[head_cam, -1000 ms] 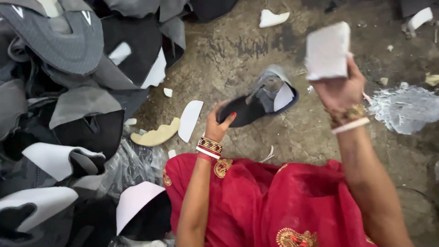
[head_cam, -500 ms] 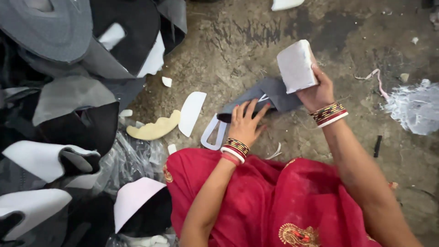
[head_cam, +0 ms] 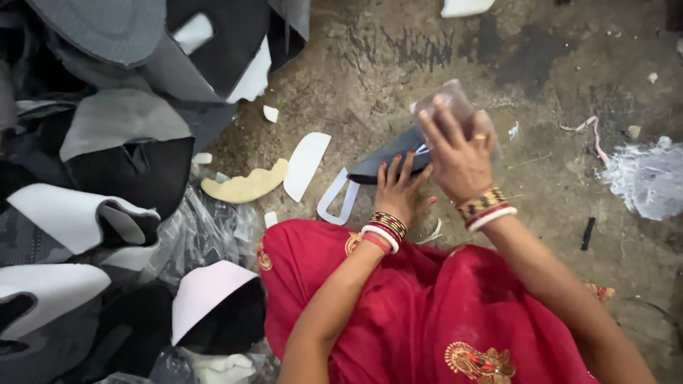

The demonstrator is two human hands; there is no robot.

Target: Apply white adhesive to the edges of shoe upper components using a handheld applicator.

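My left hand (head_cam: pixel 400 190) lies flat with fingers spread on a dark shoe upper piece (head_cam: pixel 384 165) resting on the stained concrete floor (head_cam: pixel 541 57). Above that piece, my right hand (head_cam: pixel 455 153) grips a pale block-shaped tool (head_cam: pixel 447 103), blurred by motion, pressed down toward the dark piece. Bangles sit on both wrists. A white U-shaped cutout (head_cam: pixel 340 203) lies just left of my left hand. Red cloth with gold embroidery (head_cam: pixel 427 306) covers my lap below.
A heap of grey, black and white shoe upper pieces (head_cam: pixel 107 163) fills the left side, some in clear plastic. A white oval piece (head_cam: pixel 306 163) and a yellowish foam scrap (head_cam: pixel 245 186) lie nearby. Crumpled plastic (head_cam: pixel 651 185) sits at right.
My right hand has come down from up high with the pale block onto the dark piece. My left hand has stayed holding the piece flat on the floor.
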